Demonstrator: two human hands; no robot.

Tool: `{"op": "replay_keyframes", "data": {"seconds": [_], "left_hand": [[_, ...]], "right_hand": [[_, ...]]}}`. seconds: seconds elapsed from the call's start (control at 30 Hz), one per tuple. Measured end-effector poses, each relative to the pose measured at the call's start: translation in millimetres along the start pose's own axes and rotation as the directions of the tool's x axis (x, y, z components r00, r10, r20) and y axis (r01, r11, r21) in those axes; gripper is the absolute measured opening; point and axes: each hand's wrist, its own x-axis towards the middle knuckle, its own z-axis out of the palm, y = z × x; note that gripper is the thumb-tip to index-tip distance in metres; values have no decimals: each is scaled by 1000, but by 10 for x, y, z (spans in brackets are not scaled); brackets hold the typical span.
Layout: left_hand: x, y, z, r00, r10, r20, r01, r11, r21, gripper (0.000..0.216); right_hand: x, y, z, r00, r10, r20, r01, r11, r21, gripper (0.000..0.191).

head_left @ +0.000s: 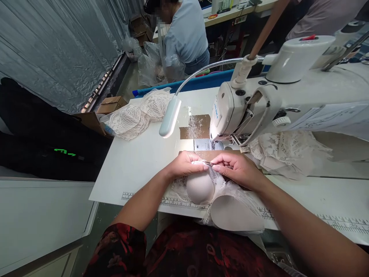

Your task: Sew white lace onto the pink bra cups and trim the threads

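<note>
A cream lace bra with padded cups (201, 188) lies on the white sewing table (135, 161) near its front edge. My left hand (184, 163) is closed, pinching the lace at the top of the rounded cup. My right hand (236, 167) is closed on a small metal tool (220, 165), which looks like thread snips, its tip touching the lace between my hands. The second cup (233, 213) hangs over the table's edge toward my lap.
A white sewing machine (288, 96) stands just behind my hands, with a gooseneck lamp (170, 117) lit over the table. Piles of lace pieces lie at back left (138, 115) and under the machine's arm (285, 150). Another person (186, 34) works beyond the table.
</note>
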Motion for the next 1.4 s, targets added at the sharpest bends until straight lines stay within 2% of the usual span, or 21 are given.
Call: {"op": "replay_keyframes", "data": {"seconds": [0.27, 0.37, 0.5, 0.6, 0.67, 0.7, 0.77, 0.87, 0.97, 1.07, 1.23, 1.4], "left_hand": [[5, 9, 34, 1000, 13, 13, -13, 998, 63, 34], [-10, 28, 36, 999, 26, 34, -28, 998, 50, 34], [-6, 9, 20, 1000, 15, 21, -16, 999, 48, 35], [13, -18, 0, 999, 41, 34, -42, 998, 39, 37], [10, -10, -29, 994, 73, 77, -75, 997, 24, 39], [1, 5, -51, 991, 78, 111, -82, 996, 28, 40], [-34, 51, -110, 983, 58, 174, -71, 995, 70, 41], [-98, 111, -200, 987, 20, 162, -48, 985, 168, 36], [-125, 125, -225, 993, 35, 110, -55, 982, 180, 32], [-108, 116, -174, 993, 80, 83, -93, 984, 154, 33], [-69, 109, -36, 987, 158, -13, -155, 977, 148, 34], [-43, 79, 53, 987, 160, -28, -155, 979, 133, 33]], "right_hand": [[50, 23, 97, 999, -14, 31, 14, 1000, 3, 25], [52, 28, 121, 1000, -6, -12, 7, 1000, 15, 24], [36, 38, 114, 989, 123, -87, -98, 964, 249, 27], [35, 33, 114, 990, 140, -18, -121, 909, 400, 41], [42, 14, 120, 994, 99, 55, -112, 928, 355, 46], [45, 4, 121, 995, 79, 68, -95, 951, 294, 41], [47, -6, 110, 998, 52, 32, -55, 990, 131, 24], [45, 23, 76, 999, 36, 2, -36, 999, -8, 23], [51, 74, 70, 999, 31, 45, -33, 999, 40, 24], [62, 80, 102, 1000, 5, -25, -2, 996, 91, 27], [73, 13, 145, 997, -61, -47, 63, 998, 25, 24], [78, -19, 160, 988, -98, -116, 98, 995, -4, 24]]}}
